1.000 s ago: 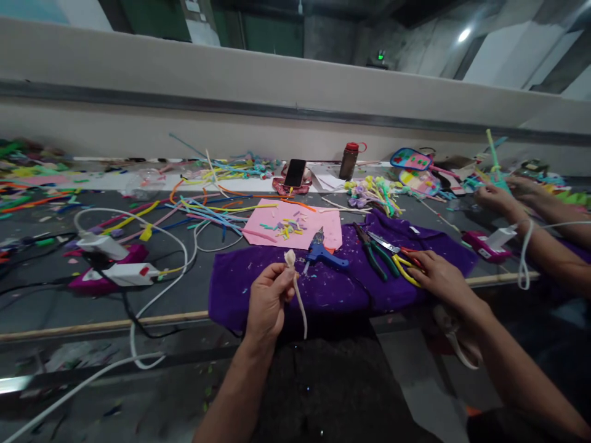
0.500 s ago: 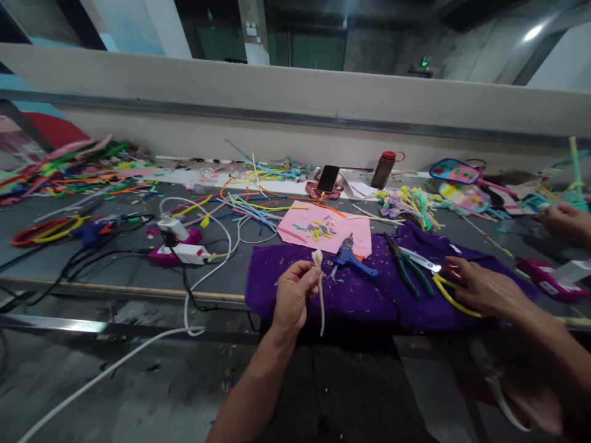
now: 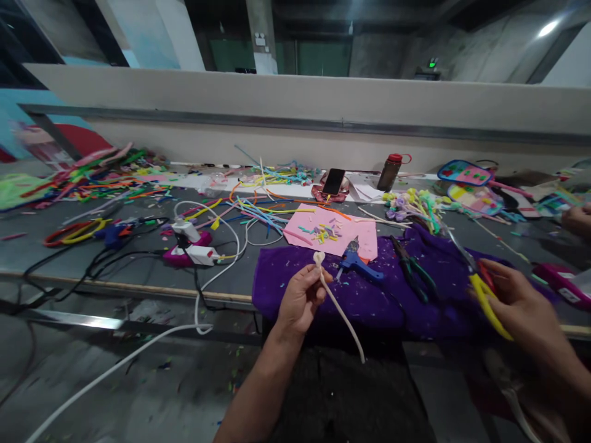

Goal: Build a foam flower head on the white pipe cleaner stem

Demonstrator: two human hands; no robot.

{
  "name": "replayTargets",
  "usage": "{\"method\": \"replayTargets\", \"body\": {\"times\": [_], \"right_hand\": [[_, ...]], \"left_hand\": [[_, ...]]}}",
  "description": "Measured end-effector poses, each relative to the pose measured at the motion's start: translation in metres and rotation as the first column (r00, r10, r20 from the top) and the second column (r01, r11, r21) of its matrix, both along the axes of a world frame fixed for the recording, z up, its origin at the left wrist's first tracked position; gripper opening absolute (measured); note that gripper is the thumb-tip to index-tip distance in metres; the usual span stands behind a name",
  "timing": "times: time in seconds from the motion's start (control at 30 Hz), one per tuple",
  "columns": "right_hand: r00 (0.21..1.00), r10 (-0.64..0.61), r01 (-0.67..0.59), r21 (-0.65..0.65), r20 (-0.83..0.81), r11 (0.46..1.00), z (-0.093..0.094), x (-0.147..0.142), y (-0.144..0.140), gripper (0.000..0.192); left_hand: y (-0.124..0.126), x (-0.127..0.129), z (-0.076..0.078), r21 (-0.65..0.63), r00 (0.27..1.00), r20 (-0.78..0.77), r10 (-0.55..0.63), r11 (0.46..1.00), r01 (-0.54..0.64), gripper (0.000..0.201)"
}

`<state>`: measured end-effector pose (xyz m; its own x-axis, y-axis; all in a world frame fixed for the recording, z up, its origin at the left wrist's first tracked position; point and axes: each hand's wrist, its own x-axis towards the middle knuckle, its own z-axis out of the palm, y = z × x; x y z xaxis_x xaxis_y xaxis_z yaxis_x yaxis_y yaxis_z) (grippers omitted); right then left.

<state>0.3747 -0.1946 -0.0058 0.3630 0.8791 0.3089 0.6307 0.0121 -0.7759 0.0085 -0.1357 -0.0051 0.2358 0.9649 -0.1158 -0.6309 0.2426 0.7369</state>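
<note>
My left hand [image 3: 302,298] pinches a cream pipe cleaner [image 3: 340,309] with a small coiled knob at its top; its tail hangs down to the right over the purple cloth [image 3: 369,295]. My right hand [image 3: 521,301] grips yellow-handled scissors [image 3: 480,286], lifted off the cloth with the blades pointing up and left. Between the hands lie a blue glue gun [image 3: 355,261] and green-handled pliers [image 3: 415,271] on the cloth.
A pink sheet [image 3: 332,231] with cut bits lies behind the cloth. Loose pipe cleaners [image 3: 249,209], a phone [image 3: 333,181], a brown bottle [image 3: 389,172], white cables and a power strip [image 3: 194,246] crowd the table. Another person's hand [image 3: 579,218] is at the right edge.
My right hand has picked the scissors up off the cloth and raised them. The view has turned left. The pipe cleaner's tail now swings out to the right.
</note>
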Motion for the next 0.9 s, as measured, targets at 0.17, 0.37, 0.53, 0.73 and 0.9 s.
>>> {"method": "replayTargets", "body": {"times": [0.17,0.37,0.53,0.73,0.9], "right_hand": [[0.955,0.214,-0.212,0.032,-0.205,0.977,-0.004,-0.073,0.002,0.081],[0.81,0.504,-0.508,0.069,-0.3,0.858,-0.006,-0.143,-0.001,0.069],[0.833,0.504,-0.523,-0.025,-0.229,0.852,0.004,-0.182,-0.011,0.066],[0.872,0.48,-0.484,-0.024,-0.093,0.875,-0.005,-0.199,-0.003,0.062],[0.868,0.497,-0.497,0.044,-0.002,0.867,-0.01,-0.208,0.0,0.07]], "left_hand": [[-0.001,0.001,0.001,-0.002,1.0,-0.002,-0.012,1.0,0.012,0.019],[-0.004,-0.004,0.0,0.022,1.0,0.005,-0.019,1.0,0.019,0.017],[-0.007,-0.006,-0.002,0.043,0.997,0.04,-0.061,0.997,0.059,0.016],[-0.01,-0.004,-0.003,0.022,0.998,0.043,-0.039,0.999,0.038,0.012],[-0.012,-0.003,-0.005,0.033,0.999,0.041,0.028,0.999,-0.03,0.009]]}}
